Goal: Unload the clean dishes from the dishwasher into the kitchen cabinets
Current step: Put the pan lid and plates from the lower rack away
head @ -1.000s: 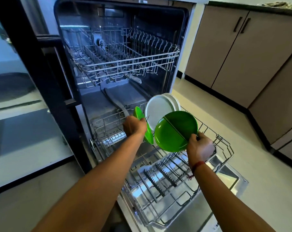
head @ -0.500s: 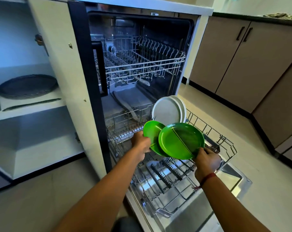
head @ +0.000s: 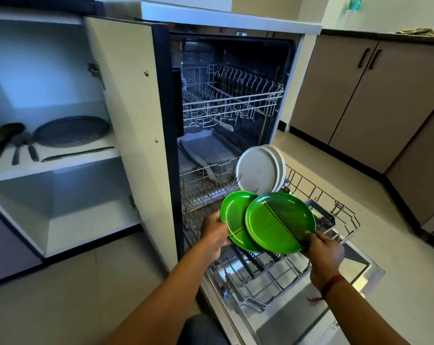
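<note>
1. The lower rack [head: 345,215] of the dishwasher [head: 235,24] is pulled out over the opened dishwasher door [head: 300,317].
2. The left green plate [head: 233,215] is held above this rack by the left hand [head: 214,232]. Its left edge is gripped. The fingers are hidden under the plate, and only the back of the hand is seen.
3. The right green plate [head: 280,221] is held by the right hand [head: 322,250], which pinches its near right rim with the thumb laid on the upper face. A red thread [head: 331,285] is worn on this wrist.
4. The right green plate overlaps the left green plate and is seen in front of it. Both are tilted a little toward the camera, and a divider line is seen across each.
5. Some white plates [head: 257,170] are stood on edge at the back of the lower rack, just behind the green ones.
6. The upper rack [head: 230,105] is seen inside the machine.
7. At the left a cabinet [head: 61,168] is open. On its shelf a dark round tray [head: 71,130], a ladle [head: 4,138] and a long knife [head: 76,153] are laid.
8. At the right, brown cupboards [head: 360,95] are seen with closed doors.
</note>
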`<action>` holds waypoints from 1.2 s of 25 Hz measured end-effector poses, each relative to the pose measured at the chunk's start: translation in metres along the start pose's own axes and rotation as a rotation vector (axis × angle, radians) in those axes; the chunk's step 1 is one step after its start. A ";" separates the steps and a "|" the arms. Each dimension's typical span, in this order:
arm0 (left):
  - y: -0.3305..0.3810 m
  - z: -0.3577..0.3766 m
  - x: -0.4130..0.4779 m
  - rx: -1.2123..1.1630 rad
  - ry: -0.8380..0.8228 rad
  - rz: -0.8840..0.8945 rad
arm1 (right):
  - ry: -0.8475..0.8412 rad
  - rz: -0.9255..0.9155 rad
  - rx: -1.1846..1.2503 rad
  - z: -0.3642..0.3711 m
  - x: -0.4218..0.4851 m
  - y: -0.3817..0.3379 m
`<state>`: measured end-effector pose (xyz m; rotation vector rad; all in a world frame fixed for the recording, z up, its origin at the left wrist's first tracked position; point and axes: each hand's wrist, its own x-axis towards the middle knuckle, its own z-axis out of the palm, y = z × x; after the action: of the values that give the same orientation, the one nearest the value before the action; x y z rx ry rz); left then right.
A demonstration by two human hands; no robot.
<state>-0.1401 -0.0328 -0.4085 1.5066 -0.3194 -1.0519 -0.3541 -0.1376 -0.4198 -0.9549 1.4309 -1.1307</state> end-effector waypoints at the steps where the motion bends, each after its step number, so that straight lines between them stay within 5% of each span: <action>1: 0.001 -0.004 -0.007 -0.018 -0.009 -0.009 | -0.012 -0.006 -0.020 -0.003 -0.003 0.002; 8: -0.008 -0.026 -0.044 -0.116 -0.097 -0.042 | -0.069 -0.090 -0.030 -0.010 -0.041 0.021; 22: -0.052 -0.073 -0.089 -0.226 -0.324 -0.082 | -0.226 0.247 0.503 -0.010 -0.127 0.067; 30: -0.058 -0.122 -0.128 -0.327 -0.348 -0.093 | -0.327 0.295 0.546 -0.004 -0.178 0.077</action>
<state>-0.1401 0.1525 -0.4212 1.0530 -0.3029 -1.3715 -0.3297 0.0524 -0.4516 -0.4904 0.8912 -1.0108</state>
